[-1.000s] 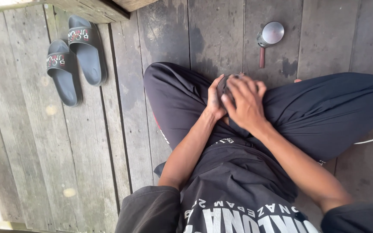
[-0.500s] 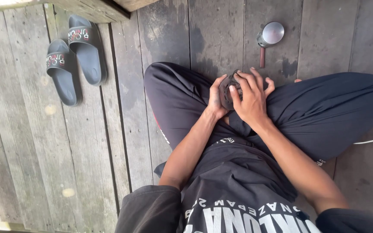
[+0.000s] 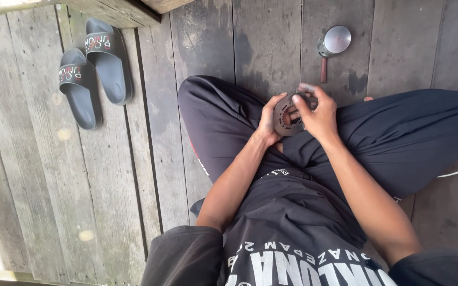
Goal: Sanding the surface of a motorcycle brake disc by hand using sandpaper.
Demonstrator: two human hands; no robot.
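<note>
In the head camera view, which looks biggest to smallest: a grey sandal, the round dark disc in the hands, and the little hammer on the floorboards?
1. Grey sandal, clearly the largest.
2. Round dark disc.
3. Small hammer.
The last two look close, fingers hide part of the disc, and the hammer lies farther away, so their order is unsure.

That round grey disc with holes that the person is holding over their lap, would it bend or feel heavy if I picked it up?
Probably stiff: the disc keeps its flat round shape though the left hand and right hand grip only its edges. It looks like dull metal, so likely weighty for its size. Set on edge on the floor planks, it might roll.
</note>
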